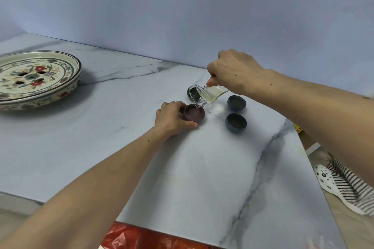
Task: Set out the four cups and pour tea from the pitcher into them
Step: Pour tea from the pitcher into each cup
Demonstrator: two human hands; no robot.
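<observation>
Now the right hand has its grip closed on the clear glass pitcher, tilted so pale tea runs into the maroon cup. The left hand curls around that cup on the marble table. Two dark blue cups (both holding tea) stand just right; a fourth cup hides behind the pitcher.

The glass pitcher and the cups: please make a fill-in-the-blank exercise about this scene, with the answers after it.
1. The right hand tilts the glass pitcher over the ____ cup.
2. The left hand steadies that cup on the ____ table.
3. Right of the pitcher stand ____ grey-blue cups, both holding tea.
4. The flowered tray lies far to the ____.

Answers: brown; marble; two; left
</observation>
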